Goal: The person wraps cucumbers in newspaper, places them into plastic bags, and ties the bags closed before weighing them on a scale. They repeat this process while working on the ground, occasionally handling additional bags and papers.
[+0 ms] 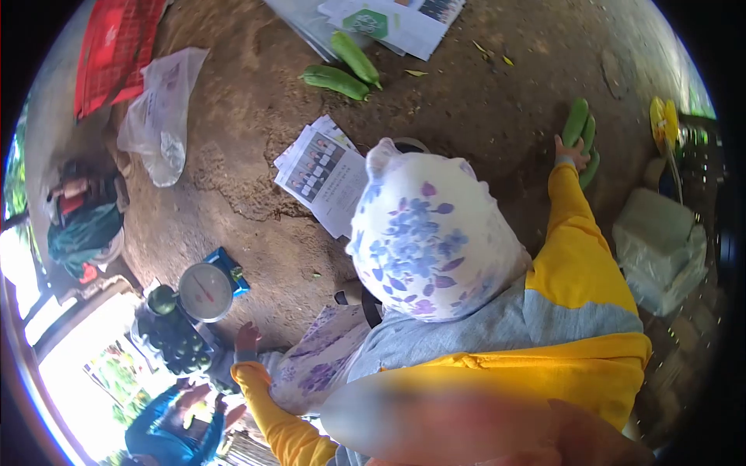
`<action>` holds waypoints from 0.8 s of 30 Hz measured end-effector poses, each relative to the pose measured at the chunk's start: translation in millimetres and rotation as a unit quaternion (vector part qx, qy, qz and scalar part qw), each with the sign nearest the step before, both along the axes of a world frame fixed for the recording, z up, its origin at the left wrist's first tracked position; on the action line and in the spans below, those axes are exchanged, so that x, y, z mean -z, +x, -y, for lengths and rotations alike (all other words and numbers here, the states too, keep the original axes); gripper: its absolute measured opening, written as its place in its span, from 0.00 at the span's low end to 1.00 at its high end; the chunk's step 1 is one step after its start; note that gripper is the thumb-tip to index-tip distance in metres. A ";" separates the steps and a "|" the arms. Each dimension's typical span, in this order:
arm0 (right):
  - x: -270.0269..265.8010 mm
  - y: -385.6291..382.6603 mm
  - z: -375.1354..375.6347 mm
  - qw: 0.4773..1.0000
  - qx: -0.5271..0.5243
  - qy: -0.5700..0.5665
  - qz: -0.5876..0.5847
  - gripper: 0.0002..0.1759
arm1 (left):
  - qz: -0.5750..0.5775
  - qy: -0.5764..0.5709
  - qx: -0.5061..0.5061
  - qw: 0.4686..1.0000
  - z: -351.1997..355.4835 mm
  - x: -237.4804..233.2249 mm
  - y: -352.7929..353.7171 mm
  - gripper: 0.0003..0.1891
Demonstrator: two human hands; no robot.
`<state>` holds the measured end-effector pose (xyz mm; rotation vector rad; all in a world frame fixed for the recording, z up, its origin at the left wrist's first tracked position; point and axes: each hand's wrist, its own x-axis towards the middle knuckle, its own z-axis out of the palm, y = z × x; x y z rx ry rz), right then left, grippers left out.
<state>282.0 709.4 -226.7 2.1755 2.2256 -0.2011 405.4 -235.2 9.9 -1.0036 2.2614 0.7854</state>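
Ground: bare brown dirt floor (482,93), sunlit in patches, with printed sheets (322,175) spread near the middle.
Fruit bag (177,346): dark, at lower left, packed with round green fruit, just beside a dial scale (206,291) on a blue base.
Clear bag (159,116): thin plastic, slumped at upper left; what it holds is hard to make out.
White sack (660,241): sits at the right, its contents hidden.
Loose gourds (342,70): two long green ones lying by more papers at the top.
Hidden: a floral head cover (427,233) and yellow sleeves block the middle; the bottom edge is blurred; a person in blue (167,435) is cut off at lower left.
Right hand (571,154): stretched out to the far right, laid on the near end of a green gourd bunch (579,124) on the floor; I cannot tell whether it grips them.
Left hand (249,338): low on the left, just beside the dial scale and fruit bag. It seems to hold nothing, and it is too small to tell whether the fingers are spread or closed.
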 end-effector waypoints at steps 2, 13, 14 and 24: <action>-4.1 -0.5 -1.0 1.000 0.005 -0.009 0.005 0.44 | 0.004 -0.004 -0.012 1.000 -7.3 -3.8 -2.3 0.19; -6.5 0.4 -23.9 0.980 0.081 -0.112 -0.144 0.42 | -0.037 0.035 0.057 0.997 52.6 43.4 26.8 0.20; 0.9 3.2 -26.0 0.980 0.074 -0.105 -0.153 0.42 | -0.041 0.044 0.049 0.997 56.0 46.4 30.4 0.20; 9.6 5.1 -17.7 0.996 -0.035 -0.053 -0.068 0.43 | -0.102 0.211 -0.057 0.971 41.3 35.1 20.2 0.21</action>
